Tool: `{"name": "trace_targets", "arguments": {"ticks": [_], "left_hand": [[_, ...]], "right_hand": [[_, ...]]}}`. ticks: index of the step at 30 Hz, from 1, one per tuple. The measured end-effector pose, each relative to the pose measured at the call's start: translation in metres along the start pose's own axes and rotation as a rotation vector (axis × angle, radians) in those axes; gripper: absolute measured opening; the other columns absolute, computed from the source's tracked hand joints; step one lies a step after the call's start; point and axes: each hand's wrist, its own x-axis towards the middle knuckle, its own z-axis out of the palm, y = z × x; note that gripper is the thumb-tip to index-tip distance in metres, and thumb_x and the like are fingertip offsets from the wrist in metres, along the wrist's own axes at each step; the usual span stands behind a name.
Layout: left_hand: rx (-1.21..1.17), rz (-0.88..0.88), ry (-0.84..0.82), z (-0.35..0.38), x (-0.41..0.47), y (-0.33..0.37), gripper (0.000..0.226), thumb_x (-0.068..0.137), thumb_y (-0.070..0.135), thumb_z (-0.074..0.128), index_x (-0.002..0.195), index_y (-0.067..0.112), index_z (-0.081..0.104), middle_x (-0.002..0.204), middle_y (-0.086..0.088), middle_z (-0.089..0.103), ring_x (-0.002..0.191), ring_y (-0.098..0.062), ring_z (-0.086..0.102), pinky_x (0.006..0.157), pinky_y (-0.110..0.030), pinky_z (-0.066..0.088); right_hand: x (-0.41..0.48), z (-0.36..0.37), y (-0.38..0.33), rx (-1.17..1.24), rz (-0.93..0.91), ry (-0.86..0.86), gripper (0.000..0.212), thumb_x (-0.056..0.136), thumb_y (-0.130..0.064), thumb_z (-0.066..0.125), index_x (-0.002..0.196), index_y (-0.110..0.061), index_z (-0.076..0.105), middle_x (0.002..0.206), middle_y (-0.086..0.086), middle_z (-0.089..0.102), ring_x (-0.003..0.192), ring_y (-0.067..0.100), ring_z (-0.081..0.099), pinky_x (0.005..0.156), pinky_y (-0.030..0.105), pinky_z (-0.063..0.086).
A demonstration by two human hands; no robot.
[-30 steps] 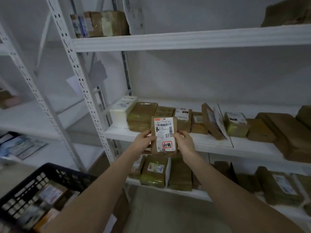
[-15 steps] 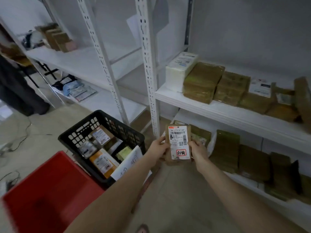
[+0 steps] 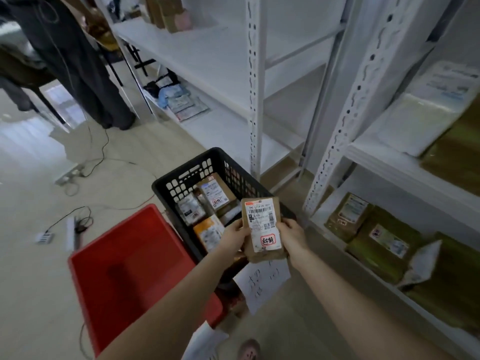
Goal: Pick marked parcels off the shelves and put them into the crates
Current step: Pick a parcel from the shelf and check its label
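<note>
Holding one marked parcel over the crates, so we're mid-transfer. Shelving [image 3: 405, 172] fills 12 to 4 o'clock, and its lower boards at 3–4 o'clock carry a good few brown shelf parcels [image 3: 384, 242]. Most of their marks are unreadable from here, so we can't say how many picks remain. Red crate [image 3: 124, 268] sits at 7–8 o'clock, no parcels visible in it. Black crate [image 3: 185, 166] is just below centre, touching the red one. It holds several labelled crate parcels [image 3: 214, 194], at least one with a red stamp; that's the done part. Held parcel [image 3: 262, 224] is at 5 o'clock, over the black crate's near right corner, label facing us, above the contents. Left hand [image 3: 235, 239] grips its left edge and right hand [image 3: 292, 236] grips its right edge. Red-framed stamp [image 3: 267, 240] at the label's bottom says it's a marked one. Our read: the drop is what's left for this item. We can't tell which crate the stamp maps to.
</note>
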Motion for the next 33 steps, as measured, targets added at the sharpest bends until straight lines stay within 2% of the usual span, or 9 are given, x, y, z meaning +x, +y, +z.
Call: {"name": "trace_targets", "arguments": {"ticks": [3, 7, 10, 17, 21, 23, 25, 28, 33], "left_hand": [[-0.098, -0.062, 0.027, -0.021, 0.019, -0.002, 0.022, 0.097, 0.013, 0.049, 0.114, 0.028, 0.052, 0.102, 0.002, 0.064, 0.101, -0.025, 0.061, 0.084, -0.049, 0.055], [-0.197, -0.138, 0.123, -0.033, 0.052, -0.016, 0.029, 0.097, 0.015, 0.052, 0.125, 0.019, 0.045, 0.109, -0.005, 0.062, 0.095, -0.025, 0.062, 0.069, -0.042, 0.056], [-0.209, -0.167, 0.226, -0.041, 0.087, -0.021, 0.024, 0.097, 0.014, 0.05, 0.121, 0.015, 0.045, 0.113, -0.008, 0.062, 0.095, -0.026, 0.063, 0.078, -0.05, 0.057], [-0.036, -0.077, 0.519, -0.08, 0.191, -0.014, 0.038, 0.097, 0.011, 0.047, 0.135, 0.011, 0.046, 0.125, -0.008, 0.059, 0.105, -0.026, 0.062, 0.082, -0.036, 0.055], [0.042, -0.09, 0.684, -0.11, 0.236, -0.01, 0.042, 0.094, 0.011, 0.042, 0.135, 0.013, 0.048, 0.129, -0.013, 0.053, 0.092, -0.022, 0.062, 0.079, -0.038, 0.057], [0.099, -0.106, 0.735, -0.125, 0.253, -0.008, 0.041, 0.092, 0.01, 0.04, 0.131, 0.012, 0.052, 0.126, -0.014, 0.054, 0.091, -0.024, 0.062, 0.079, -0.041, 0.057], [0.13, -0.107, 0.752, -0.137, 0.264, -0.007, 0.041, 0.093, 0.009, 0.041, 0.133, 0.009, 0.048, 0.127, -0.012, 0.055, 0.099, -0.027, 0.061, 0.078, -0.037, 0.054], [0.149, -0.165, 0.771, -0.149, 0.28, -0.006, 0.045, 0.095, 0.012, 0.046, 0.138, 0.005, 0.037, 0.129, -0.012, 0.055, 0.116, -0.031, 0.055, 0.084, -0.036, 0.048], [0.319, -0.325, 0.762, -0.166, 0.302, -0.018, 0.043, 0.094, 0.013, 0.043, 0.135, 0.0, 0.038, 0.138, -0.022, 0.043, 0.126, -0.04, 0.043, 0.105, -0.045, 0.036]], "right_hand": [[0.018, 0.026, -0.009, -0.063, 0.002, -0.058, 0.038, 0.096, -0.024, 0.052, 0.133, -0.015, 0.052, 0.11, 0.008, 0.067, 0.089, 0.023, 0.066, 0.081, 0.038, 0.056], [0.05, 0.049, -0.012, -0.169, 0.014, -0.134, 0.04, 0.094, -0.023, 0.056, 0.133, -0.015, 0.052, 0.107, 0.006, 0.068, 0.087, 0.02, 0.068, 0.079, 0.036, 0.058], [0.084, 0.07, -0.019, -0.205, 0.023, -0.185, 0.042, 0.092, -0.016, 0.058, 0.133, -0.015, 0.053, 0.104, 0.005, 0.066, 0.084, 0.018, 0.067, 0.073, 0.032, 0.057], [0.189, 0.155, -0.039, -0.274, -0.001, -0.358, 0.049, 0.088, -0.013, 0.061, 0.136, -0.016, 0.052, 0.121, 0.007, 0.063, 0.101, 0.023, 0.065, 0.091, 0.041, 0.053], [0.23, 0.206, -0.053, -0.303, -0.038, -0.465, 0.043, 0.091, -0.006, 0.056, 0.133, -0.019, 0.055, 0.119, 0.003, 0.063, 0.09, 0.015, 0.062, 0.076, 0.028, 0.054], [0.245, 0.23, -0.058, -0.323, -0.055, -0.512, 0.044, 0.09, -0.006, 0.056, 0.132, -0.022, 0.056, 0.12, 0.002, 0.064, 0.091, 0.015, 0.063, 0.077, 0.03, 0.056], [0.257, 0.249, -0.057, -0.348, -0.062, -0.549, 0.044, 0.091, -0.008, 0.056, 0.131, -0.024, 0.054, 0.12, 0.002, 0.065, 0.092, 0.014, 0.064, 0.081, 0.033, 0.057], [0.27, 0.27, -0.053, -0.367, -0.068, -0.571, 0.046, 0.093, -0.01, 0.055, 0.137, -0.023, 0.049, 0.12, 0.0, 0.062, 0.083, 0.006, 0.059, 0.068, 0.023, 0.051], [0.278, 0.297, -0.04, -0.422, -0.102, -0.642, 0.058, 0.091, -0.013, 0.056, 0.145, -0.025, 0.039, 0.139, 0.003, 0.053, 0.116, 0.02, 0.058, 0.095, 0.042, 0.051]]}}
